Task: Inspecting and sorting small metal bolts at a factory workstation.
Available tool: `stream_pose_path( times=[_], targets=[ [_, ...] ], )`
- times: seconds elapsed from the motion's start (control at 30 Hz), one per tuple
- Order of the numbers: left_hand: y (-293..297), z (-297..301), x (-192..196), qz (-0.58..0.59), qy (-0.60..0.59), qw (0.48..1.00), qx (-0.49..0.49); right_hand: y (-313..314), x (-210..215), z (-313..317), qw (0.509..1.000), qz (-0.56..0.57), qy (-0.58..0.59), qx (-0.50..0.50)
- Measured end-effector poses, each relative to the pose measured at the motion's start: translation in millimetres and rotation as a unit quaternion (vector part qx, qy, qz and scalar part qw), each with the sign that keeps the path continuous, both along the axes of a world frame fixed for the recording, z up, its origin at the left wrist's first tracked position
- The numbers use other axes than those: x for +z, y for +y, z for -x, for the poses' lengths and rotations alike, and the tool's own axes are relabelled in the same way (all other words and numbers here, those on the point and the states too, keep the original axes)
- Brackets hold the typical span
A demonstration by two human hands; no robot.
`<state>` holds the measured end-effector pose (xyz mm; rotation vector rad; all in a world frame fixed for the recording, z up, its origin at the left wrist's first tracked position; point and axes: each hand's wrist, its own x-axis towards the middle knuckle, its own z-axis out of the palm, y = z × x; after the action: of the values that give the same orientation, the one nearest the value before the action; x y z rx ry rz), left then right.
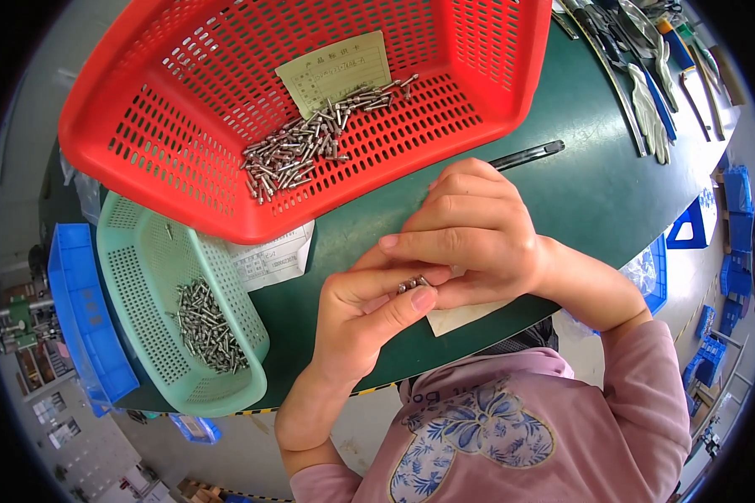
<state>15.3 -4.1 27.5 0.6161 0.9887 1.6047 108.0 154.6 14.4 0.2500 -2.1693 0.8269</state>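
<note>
Left hand: my left hand [356, 323] rises from the lower edge, forearm nearly upright, wrist bent so the palm faces me, fingers curled.
Left grip: thumb and forefinger are pressed together on a small metal pin [411, 285], pinching it at its near end.
Right hand: my right hand [470, 230] comes in from the right, forearm slanting down toward my pink sleeve [646, 394], knuckles up, fingers folded over the left fingertips.
Right grip: the fingertips close around the same pin from above; I think they touch its far end, but my own fingers hide the contact.
Pin: it sits between both hands, held above the front edge of the green worktop [579, 193], over a pale paper slip [461, 317].
Red basket [143, 109]: beyond my hands, tilted, holding a loose heap of metal pins [310, 142] and a paper label [335, 71].
Green basket [143, 277]: to my left, partly under the red one, with another pile of pins [205, 327].
Blue tray [80, 310]: just beside the green basket, further left.
Black pen-like tool [528, 155]: lies on the worktop beyond my right hand.
</note>
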Motion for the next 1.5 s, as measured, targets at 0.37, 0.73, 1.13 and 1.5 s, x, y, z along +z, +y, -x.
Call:
stream_pose_path(
  times=[0.37,0.73,1.13,1.5],
  targets=[
    [6,9,4,-0.090,0.700,0.676,0.212,2,7,1,0.996,0.036,-0.072,-0.039],
    [8,4,0,-0.096,0.789,0.538,0.280,-1,14,-12,0.930,0.230,-0.251,0.143],
    [8,6,-2,-0.109,0.807,0.506,0.283,-2,25,-16,0.763,0.489,-0.361,0.219],
    [9,6,-1,-0.122,0.821,0.480,0.284,0,28,-15,0.729,0.519,-0.383,0.232]
  ],
)
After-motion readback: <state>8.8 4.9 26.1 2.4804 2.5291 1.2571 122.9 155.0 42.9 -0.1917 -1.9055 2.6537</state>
